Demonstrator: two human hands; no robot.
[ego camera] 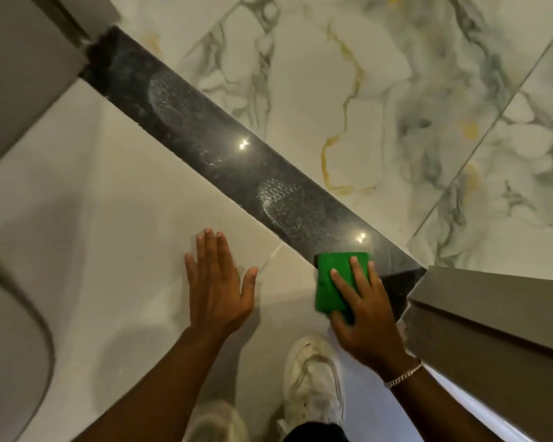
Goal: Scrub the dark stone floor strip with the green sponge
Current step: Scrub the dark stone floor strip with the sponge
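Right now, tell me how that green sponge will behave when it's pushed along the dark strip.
The green sponge looks thin and soft, flattened under the right hand, so it will probably bend rather than stay stiff. It seems light. The dark stone strip shines with wet-looking residue, so it may glide easily.

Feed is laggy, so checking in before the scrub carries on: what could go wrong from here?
The green sponge lies half off the dark stone strip, so strokes may miss it and smear the pale tile. The soapy patches farther up could dry unscrubbed. The left hand braces flat on glossy tile and might slip if suds spread. The right hand works close to the door frame.
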